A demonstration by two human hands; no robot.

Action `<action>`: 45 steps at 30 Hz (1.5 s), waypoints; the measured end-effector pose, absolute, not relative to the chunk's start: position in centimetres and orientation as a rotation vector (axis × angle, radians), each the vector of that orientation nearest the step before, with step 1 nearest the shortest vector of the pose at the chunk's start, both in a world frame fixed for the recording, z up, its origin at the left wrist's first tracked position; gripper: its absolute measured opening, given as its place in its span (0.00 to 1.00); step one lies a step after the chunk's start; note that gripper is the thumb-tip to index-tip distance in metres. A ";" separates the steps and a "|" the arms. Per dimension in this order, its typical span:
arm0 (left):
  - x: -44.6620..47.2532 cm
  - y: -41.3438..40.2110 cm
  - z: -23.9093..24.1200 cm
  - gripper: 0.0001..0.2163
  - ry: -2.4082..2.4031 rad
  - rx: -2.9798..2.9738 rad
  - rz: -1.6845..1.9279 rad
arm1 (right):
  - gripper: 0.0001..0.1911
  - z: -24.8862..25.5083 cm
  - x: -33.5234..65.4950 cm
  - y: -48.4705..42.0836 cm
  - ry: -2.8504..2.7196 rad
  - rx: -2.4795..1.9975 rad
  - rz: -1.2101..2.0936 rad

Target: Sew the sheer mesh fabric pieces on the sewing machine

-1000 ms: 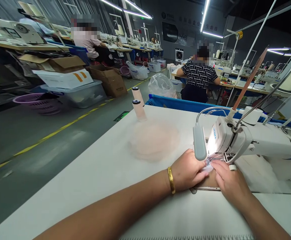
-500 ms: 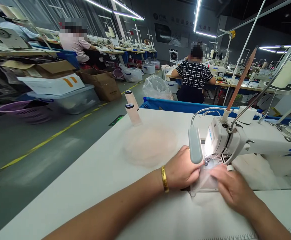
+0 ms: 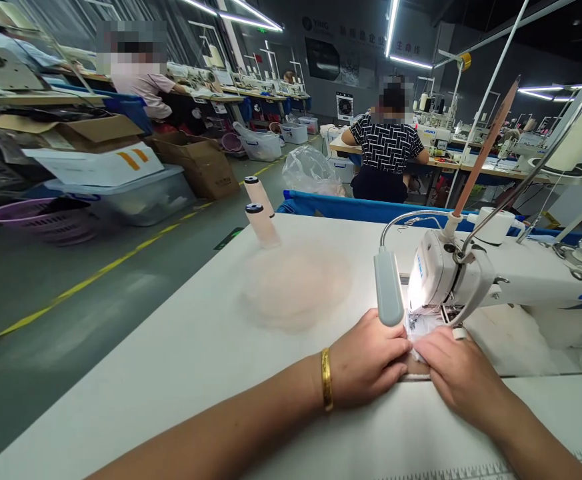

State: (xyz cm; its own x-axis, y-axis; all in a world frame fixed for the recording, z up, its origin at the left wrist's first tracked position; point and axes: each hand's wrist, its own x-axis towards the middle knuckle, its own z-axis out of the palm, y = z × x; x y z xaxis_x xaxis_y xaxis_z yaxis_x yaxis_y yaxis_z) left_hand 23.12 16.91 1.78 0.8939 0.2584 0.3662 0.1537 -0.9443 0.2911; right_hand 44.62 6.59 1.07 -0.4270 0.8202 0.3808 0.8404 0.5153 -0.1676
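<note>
Both hands are at the needle area of a white sewing machine [image 3: 423, 273], fingertips almost meeting. My left hand [image 3: 371, 357], with a gold bracelet [image 3: 326, 380] at the wrist, pinches the left side of a thin whitish sheer fabric [image 3: 421, 327]. My right hand [image 3: 458, 370] closes on the fabric's right side, thumb and index finger toward the left hand. Much of the fabric is hidden by the fingers and the presser foot area. A grey lamp [image 3: 389, 287] hangs just over the left fingers. More sheer fabric [image 3: 505, 340] lies under the machine arm.
On the table [image 3: 171, 373], left of the machine, lies a round pile of pale pink sheer fabric [image 3: 298, 287]. Behind it stand two thread spools [image 3: 263, 225]. A ruler scale [image 3: 451, 470] runs along the near edge. A co-worker [image 3: 388, 150] sits ahead, beyond a blue cloth trough [image 3: 341, 205].
My left hand has come down and nearer to me, closer to the right hand. The fabric that spread in front of the needle is now gathered between the fingertips.
</note>
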 end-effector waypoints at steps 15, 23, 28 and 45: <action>22.8 16.2 1.6 0.06 0.308 2.840 0.585 | 0.18 0.8 44.9 6.4 -2.317 -1.322 -0.136; 22.8 16.1 1.7 0.05 0.335 2.905 0.666 | 0.21 0.5 45.1 6.7 -2.307 -1.326 -0.107; 23.0 15.8 1.8 0.05 0.336 2.933 0.671 | 0.20 0.5 45.1 6.9 -2.306 -1.336 -0.096; 23.8 17.4 0.8 0.06 0.466 2.898 0.651 | 0.23 -0.5 45.3 7.3 -2.288 -1.393 -0.104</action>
